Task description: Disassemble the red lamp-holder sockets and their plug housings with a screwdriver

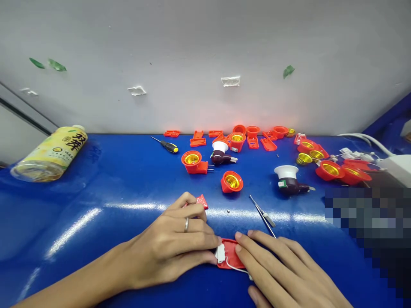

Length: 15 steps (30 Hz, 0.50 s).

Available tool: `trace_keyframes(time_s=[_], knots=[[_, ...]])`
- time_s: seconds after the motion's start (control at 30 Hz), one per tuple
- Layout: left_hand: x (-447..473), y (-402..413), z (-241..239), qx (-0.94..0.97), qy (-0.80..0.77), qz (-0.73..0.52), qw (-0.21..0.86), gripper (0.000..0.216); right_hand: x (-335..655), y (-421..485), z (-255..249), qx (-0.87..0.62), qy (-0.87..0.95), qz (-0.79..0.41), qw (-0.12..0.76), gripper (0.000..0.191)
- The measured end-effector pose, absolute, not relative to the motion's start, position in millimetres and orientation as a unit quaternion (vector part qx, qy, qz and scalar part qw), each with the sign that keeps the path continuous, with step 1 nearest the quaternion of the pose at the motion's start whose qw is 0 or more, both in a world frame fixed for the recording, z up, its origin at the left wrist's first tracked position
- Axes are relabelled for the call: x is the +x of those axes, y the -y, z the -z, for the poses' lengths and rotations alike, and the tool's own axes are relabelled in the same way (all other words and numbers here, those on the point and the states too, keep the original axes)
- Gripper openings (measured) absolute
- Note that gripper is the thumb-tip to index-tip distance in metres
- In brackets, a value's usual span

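Observation:
A red plastic housing half [230,250] lies on the blue table with its open side up. At its left end sits a white plastic part [221,253], and a thin white wire [233,268] runs from it to the right. My left hand [180,237], with a ring on one finger, pinches the white part between thumb and fingertips. Curled fingers of the same hand are over another red piece [201,201], which is partly hidden. My right hand [282,269] holds the housing's right end, its fingers over it. A screwdriver [263,217] lies just beyond that hand.
Red lamp sockets [231,182] with brass threads and dark, white-topped sockets [290,182] stand farther back. Several red shells [197,142] line the wall. A black-yellow screwdriver [168,146] lies behind; a yellow-labelled bottle [53,152] lies left. White wires [356,154] and a white box [396,167] are right.

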<state>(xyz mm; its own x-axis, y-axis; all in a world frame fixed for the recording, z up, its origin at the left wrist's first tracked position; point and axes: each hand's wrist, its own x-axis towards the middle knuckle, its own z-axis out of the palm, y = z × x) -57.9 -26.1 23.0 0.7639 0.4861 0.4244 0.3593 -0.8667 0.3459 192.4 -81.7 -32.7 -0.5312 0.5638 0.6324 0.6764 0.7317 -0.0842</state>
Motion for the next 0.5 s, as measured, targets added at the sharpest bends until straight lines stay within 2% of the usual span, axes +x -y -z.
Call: trace_keyframes(time_s=[0.33,0.5], knots=[[-60.5,23.1,-20.8,0.938,-0.215,-0.229,0.149,0.019,190.7,80.0,30.1,-0.354,0.876,0.085,0.315,0.032],[-58.7,24.7,-23.2,0.944,-0.217,-0.222,0.113,0.027,191.8,80.9,32.4,-0.348,0.876,0.088,0.322,0.031]])
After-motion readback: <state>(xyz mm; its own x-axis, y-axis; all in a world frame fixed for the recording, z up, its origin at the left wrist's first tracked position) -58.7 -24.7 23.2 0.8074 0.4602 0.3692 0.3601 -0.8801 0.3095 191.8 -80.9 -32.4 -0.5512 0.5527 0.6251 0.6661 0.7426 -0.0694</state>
